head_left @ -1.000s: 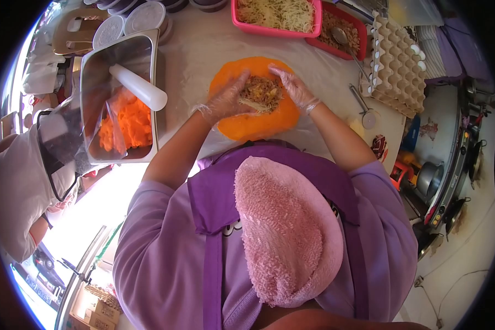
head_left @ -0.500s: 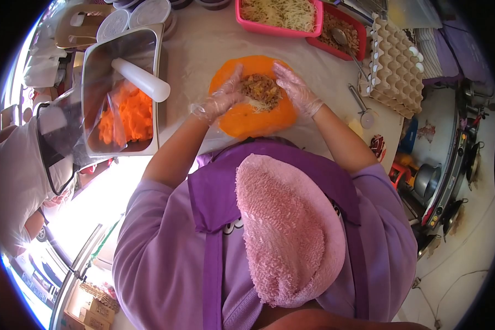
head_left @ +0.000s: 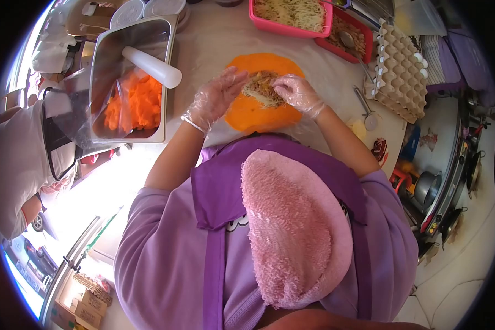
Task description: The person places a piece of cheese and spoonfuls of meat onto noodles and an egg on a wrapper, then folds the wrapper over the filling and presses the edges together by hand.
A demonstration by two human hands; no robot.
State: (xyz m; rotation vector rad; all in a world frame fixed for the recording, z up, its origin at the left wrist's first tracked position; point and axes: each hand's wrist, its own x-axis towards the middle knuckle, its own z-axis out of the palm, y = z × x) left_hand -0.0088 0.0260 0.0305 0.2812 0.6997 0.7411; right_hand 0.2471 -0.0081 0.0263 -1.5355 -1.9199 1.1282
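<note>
A flat round of orange dough (head_left: 253,117) lies on the plastic-covered table in front of me. Shredded filling with brown bits (head_left: 261,88) is heaped at its middle. My left hand (head_left: 217,96), in a clear plastic glove, hovers over the dough's left edge with its fingers stretched out and holding nothing. At the right side of the heap is my right hand (head_left: 298,92), also gloved, its fingertips pinched together by the filling. What lies between those fingertips is too small to make out.
On the left stands a steel pan (head_left: 170,49) of orange dough (head_left: 140,104) with a white rolling pin (head_left: 151,67) across it. Pink tubs of shredded vegetable (head_left: 291,14) and brown bits (head_left: 349,30) are at the back. Egg trays (head_left: 399,71) and a round-ended metal tool (head_left: 364,104) sit right.
My left hand has drawn back left from the filling and lifted off the dough. My right hand has gone from spread fingers to a pinch near the heap. The view has shifted slightly.
</note>
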